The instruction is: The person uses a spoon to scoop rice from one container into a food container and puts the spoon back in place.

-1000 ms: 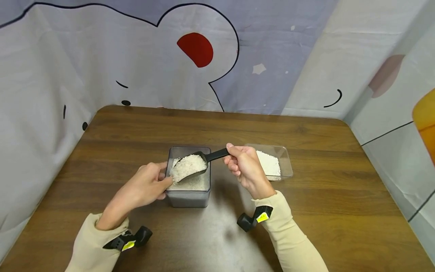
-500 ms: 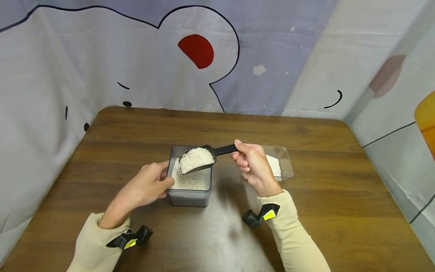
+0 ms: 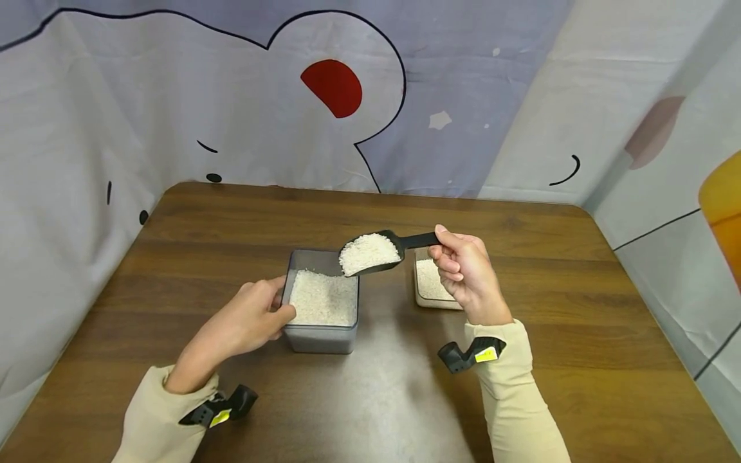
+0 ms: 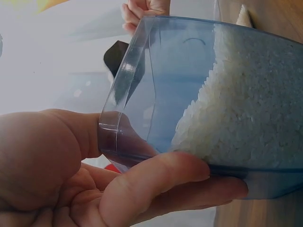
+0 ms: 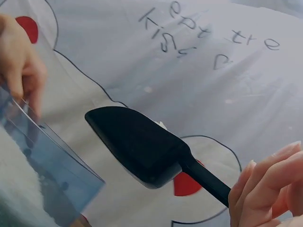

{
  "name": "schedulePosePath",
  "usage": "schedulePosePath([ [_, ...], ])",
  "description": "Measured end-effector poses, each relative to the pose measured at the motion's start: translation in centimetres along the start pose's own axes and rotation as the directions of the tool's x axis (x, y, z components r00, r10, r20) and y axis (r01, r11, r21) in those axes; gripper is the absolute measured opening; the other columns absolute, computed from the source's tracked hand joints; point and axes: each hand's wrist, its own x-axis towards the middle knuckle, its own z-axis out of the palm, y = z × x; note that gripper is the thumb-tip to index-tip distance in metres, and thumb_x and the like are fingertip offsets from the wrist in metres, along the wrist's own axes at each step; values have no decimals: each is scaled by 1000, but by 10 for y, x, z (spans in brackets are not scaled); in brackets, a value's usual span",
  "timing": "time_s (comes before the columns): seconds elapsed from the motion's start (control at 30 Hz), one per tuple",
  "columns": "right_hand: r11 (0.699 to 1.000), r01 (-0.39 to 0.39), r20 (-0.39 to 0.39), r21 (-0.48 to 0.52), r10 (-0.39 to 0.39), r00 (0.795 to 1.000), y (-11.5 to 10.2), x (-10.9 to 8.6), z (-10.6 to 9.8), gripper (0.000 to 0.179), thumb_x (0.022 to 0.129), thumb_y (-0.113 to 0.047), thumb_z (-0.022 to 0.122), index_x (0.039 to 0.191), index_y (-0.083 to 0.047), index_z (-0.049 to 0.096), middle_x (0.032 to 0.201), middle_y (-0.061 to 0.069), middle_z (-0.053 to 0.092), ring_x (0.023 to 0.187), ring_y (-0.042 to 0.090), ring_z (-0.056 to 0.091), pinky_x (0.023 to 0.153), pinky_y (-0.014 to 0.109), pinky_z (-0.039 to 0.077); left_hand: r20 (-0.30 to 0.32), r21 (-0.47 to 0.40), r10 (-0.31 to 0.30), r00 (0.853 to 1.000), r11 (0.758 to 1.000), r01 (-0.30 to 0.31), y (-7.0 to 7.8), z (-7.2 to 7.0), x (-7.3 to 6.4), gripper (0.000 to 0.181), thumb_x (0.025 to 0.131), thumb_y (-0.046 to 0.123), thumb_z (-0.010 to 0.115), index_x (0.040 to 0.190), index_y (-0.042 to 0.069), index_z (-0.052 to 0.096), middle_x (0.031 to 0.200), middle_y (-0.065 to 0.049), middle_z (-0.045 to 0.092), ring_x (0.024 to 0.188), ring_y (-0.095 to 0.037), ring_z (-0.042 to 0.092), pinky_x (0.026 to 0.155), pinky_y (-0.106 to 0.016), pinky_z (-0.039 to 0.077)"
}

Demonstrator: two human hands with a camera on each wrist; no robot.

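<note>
A clear grey-tinted container [image 3: 321, 337] of white rice [image 3: 324, 299] stands left of the table's middle. My left hand [image 3: 249, 321] grips its left side, the thumb at the near-left rim; in the left wrist view the fingers [image 4: 156, 184] lie along its wall. With my right hand [image 3: 469, 273] I hold a black scoop [image 3: 393, 263] by the handle. Heaped with rice, the scoop hangs level over the gap just right of the container's back corner. The right wrist view shows the scoop's dark underside [image 5: 137, 146]. Partly behind my right hand sits a shallow clear tray [image 3: 425, 301] holding rice.
Everything stands on a brown wooden table [image 3: 359, 411]. A patterned cloth [image 3: 451, 83] hangs behind it and along both sides. A camera is strapped to each wrist.
My right hand has lifted the loaded scoop out of the container and carried it right, toward the shallow tray. My left hand keeps its place on the container.
</note>
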Motion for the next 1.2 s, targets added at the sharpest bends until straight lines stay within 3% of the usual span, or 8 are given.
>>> schedulePosePath([
  [0.33, 997, 7, 9, 81, -7, 1000, -20, 1, -26, 29, 97, -9, 39, 76, 4, 55, 54, 6, 52, 31, 0, 39, 28, 12, 24, 0, 15, -4, 1000, 1000, 4, -1, 0, -1, 47, 84, 8, 48, 128, -8, 42, 62, -1, 54, 49, -10, 49, 43, -24, 36],
  [0.7, 977, 80, -20, 199, -78, 997, -43, -3, -63, 26, 96, -4, 40, 75, 5, 52, 53, 10, 51, 31, 2, 38, 27, 13, 26, 1, -9, -33, 999, 999, 33, 0, 0, -1, 52, 84, 7, 50, 131, -10, 38, 70, -4, 58, 54, -11, 54, 46, -26, 42],
  [1.2, 988, 138, -76, 74, -132, 988, -67, -20, -112, 30, 95, -3, 41, 74, 8, 58, 52, 10, 55, 31, 5, 36, 28, 15, 24, 10, 5, -32, 999, 999, 32, 1, -2, -3, 47, 85, 8, 50, 128, -8, 42, 64, -2, 54, 51, -11, 51, 42, -24, 36],
])
